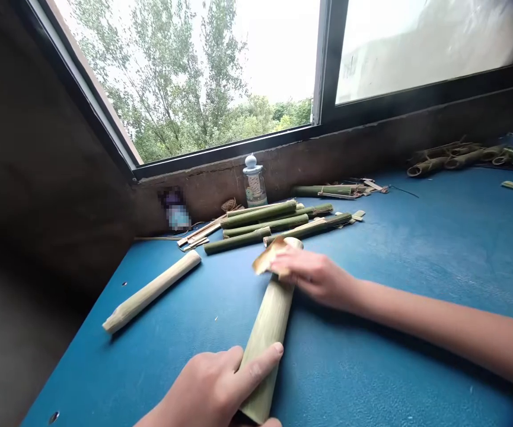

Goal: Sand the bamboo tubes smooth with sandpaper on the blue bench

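Observation:
My left hand (220, 382) is closed round the near end of a pale, scraped bamboo piece (270, 314), its thumb lying along the top. The bamboo slants away from me over the blue table. Near its far end, my right hand (312, 270) presses a tan sheet of sandpaper (267, 256) onto the surface, slightly blurred. The sheet's left corner curls up, and its underside against the bamboo is hidden. To the left lies another pale bamboo piece (153, 290), apart from both hands.
Several green bamboo lengths (265, 225) and thin strips lie beyond the far end on the blue table (372, 367). A lidded jar (255, 182) stands by the wall below the window. More bamboo tubes (443, 159) are piled at the back right.

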A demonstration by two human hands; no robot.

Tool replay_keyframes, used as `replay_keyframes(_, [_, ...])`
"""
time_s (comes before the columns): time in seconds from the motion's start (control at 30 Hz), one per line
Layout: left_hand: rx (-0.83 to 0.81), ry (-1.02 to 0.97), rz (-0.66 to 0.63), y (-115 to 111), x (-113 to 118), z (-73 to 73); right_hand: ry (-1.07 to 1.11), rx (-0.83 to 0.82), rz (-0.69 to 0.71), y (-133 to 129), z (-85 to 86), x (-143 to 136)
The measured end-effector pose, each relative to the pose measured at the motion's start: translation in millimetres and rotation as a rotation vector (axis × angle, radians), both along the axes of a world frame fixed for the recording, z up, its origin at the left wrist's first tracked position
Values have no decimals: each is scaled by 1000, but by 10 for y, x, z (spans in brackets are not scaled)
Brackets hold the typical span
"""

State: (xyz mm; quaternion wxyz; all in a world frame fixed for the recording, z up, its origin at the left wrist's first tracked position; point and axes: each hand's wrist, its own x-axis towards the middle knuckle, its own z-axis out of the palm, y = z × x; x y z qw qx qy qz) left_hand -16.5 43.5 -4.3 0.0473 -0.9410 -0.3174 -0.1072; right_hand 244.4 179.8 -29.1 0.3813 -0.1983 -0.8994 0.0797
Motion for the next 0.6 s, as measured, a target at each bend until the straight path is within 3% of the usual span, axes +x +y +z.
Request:
replay_keyframes(0.1, [-23, -52, -30, 19, 8, -10, -50, 22, 339, -340, 53, -184])
replay_keyframes(0.17, [-38, -65, -29, 12, 19, -3, -53, 58, 393, -321, 67, -184])
replay_keyframes(0.33, [-43, -21, 31, -38, 20, 2, -5, 34, -61, 272, -21, 140])
replay_keyframes(0.4, [-46, -25, 50, -42, 6, -20, -18, 28, -115, 278, -45, 157])
replay_keyframes(0.6, [-122, -34, 52, -31, -25, -58, -104, 93, 370, -325, 43, -160])
